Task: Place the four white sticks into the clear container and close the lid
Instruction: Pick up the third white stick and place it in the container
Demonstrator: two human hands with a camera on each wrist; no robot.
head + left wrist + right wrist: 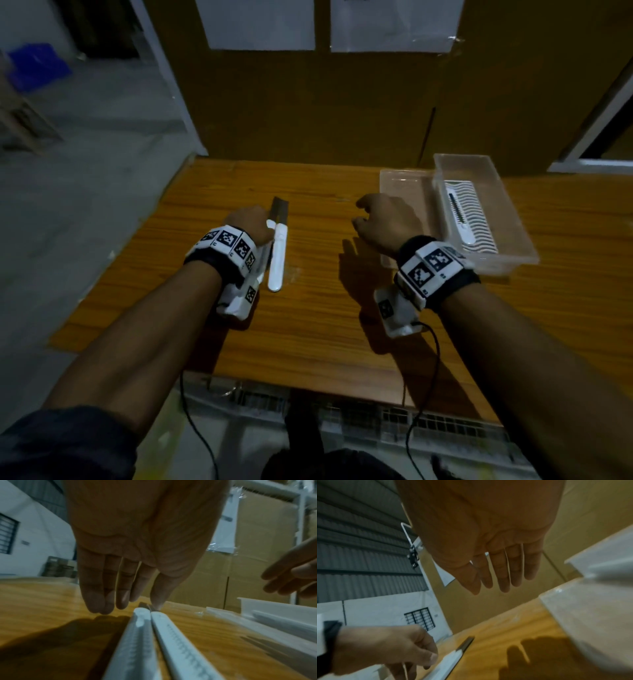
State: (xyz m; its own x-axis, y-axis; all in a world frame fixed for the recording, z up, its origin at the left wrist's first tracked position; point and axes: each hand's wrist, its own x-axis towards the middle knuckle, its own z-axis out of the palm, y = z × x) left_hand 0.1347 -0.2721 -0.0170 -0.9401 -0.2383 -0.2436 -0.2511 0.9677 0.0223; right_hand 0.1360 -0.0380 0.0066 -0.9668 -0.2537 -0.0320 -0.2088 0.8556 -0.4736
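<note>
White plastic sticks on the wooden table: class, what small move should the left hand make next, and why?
Probably close the fingers round the two white plastic sticks lying side by side on the wooden table. The left hand hangs open over their far ends, holding nothing, and only one stick shows in the clear plastic container, whose lid is off.

Two white sticks [276, 260] lie flat and side by side on the wooden surface [325, 308], touching along their length, directly beneath and beside the left hand [248, 228]; each is slender with a rounded end and a toothed strip along its face, and a dark blade projects beyond the fingers. One more white stick [462, 219] lies flat inside the clear container [513, 219], a lidless rectangular tub just right of the right hand [387, 222]. Its clear lid [404, 185] lies flat against the tub, under that hand.
</note>
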